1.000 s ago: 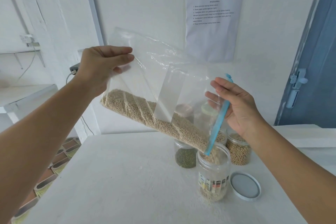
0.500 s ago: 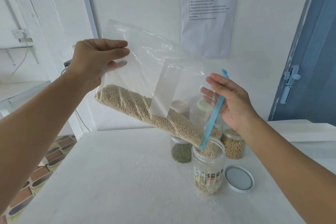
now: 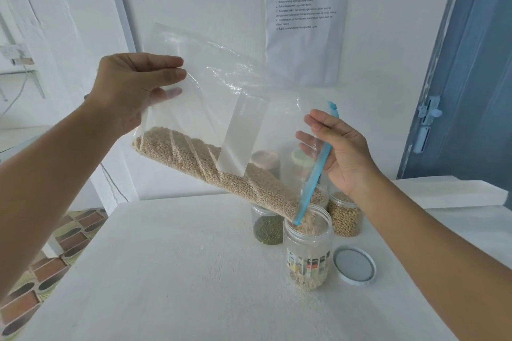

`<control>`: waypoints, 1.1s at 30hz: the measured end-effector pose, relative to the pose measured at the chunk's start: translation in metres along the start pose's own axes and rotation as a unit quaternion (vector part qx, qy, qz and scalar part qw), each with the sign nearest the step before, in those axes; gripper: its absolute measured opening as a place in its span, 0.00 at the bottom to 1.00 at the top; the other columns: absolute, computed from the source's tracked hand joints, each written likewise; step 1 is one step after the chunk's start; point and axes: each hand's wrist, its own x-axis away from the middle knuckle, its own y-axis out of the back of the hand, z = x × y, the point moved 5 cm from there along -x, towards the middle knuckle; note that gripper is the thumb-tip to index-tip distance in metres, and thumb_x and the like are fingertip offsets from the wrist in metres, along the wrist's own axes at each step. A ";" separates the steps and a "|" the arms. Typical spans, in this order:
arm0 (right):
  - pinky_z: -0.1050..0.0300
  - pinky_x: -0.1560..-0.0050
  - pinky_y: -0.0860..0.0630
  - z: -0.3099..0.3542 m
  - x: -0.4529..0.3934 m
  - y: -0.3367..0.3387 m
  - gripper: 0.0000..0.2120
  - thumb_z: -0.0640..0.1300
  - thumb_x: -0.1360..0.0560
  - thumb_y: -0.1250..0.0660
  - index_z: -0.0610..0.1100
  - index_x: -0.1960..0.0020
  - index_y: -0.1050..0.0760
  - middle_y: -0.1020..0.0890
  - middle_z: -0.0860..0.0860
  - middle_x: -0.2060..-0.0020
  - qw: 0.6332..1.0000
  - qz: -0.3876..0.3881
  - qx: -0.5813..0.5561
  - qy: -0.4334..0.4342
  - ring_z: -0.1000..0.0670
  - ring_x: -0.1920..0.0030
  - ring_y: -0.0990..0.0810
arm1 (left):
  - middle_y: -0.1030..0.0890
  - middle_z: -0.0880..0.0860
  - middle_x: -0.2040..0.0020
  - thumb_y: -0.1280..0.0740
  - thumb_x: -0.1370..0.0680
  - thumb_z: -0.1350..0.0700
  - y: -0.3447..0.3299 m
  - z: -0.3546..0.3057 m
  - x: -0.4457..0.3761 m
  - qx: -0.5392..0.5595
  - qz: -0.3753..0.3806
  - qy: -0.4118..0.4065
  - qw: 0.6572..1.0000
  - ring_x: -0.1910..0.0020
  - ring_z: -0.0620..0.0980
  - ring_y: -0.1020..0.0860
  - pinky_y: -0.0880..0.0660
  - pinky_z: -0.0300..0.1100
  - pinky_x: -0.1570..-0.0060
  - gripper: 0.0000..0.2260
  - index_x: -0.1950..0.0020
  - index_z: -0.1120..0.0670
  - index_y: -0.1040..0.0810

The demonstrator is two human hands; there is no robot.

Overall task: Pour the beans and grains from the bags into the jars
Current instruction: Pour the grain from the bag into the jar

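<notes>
The left hand (image 3: 133, 88) is pinching the raised bottom corner of a clear plastic zip bag (image 3: 210, 97) between thumb and curled fingers, holding it high so the bag is slanting down toward the right. Pale beige grains (image 3: 221, 171) are lying along the bag's lower edge in a long sloping band, and a white label strip (image 3: 241, 135) is crossing the bag's middle. Below, a white painted surface (image 3: 166, 271) is carrying the jars. A clear jar of small dark green beans (image 3: 267, 230) is standing behind and left of the open clear plastic jar with a printed label (image 3: 307, 252) — the bag's blue zip edge (image 3: 314, 174) is dipping into this jar's mouth, and grains are tumbling in, a shallow layer lying at the bottom. The right hand (image 3: 340, 155) is holding the bag's mouth by the blue zip, fingers lightly curled on the plastic with the thumb behind it. Two further jars of tan beans (image 3: 346, 216) are standing at the back, partly hidden by the bag, and a round white lid with a grey inside (image 3: 354, 264) is lying flat just right of the open jar. A printed paper sheet (image 3: 304, 22) is hanging on the white wall — a blue door (image 3: 471, 77) is standing at the far right.
</notes>
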 end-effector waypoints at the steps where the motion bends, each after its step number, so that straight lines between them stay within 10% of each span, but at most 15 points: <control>1: 0.50 0.48 0.15 0.000 0.000 0.000 0.11 0.32 0.22 0.30 0.44 0.45 0.15 0.12 0.47 0.47 1.000 0.000 0.001 0.000 0.40 0.48 0.12 | 0.12 0.52 0.57 0.21 0.30 0.65 0.000 0.000 0.000 -0.001 -0.002 0.001 1.000 0.54 0.49 0.15 0.16 0.50 0.44 0.07 0.54 0.56 0.11; 33: 0.52 0.52 0.16 -0.005 0.003 0.005 0.10 0.32 0.22 0.29 0.44 0.46 0.15 0.12 0.48 0.47 1.000 -0.018 -0.006 -0.003 0.41 0.49 0.12 | 0.13 0.52 0.58 0.22 0.29 0.67 -0.005 0.003 -0.002 0.001 0.003 0.003 1.000 0.58 0.48 0.15 0.16 0.49 0.45 0.07 0.53 0.58 0.12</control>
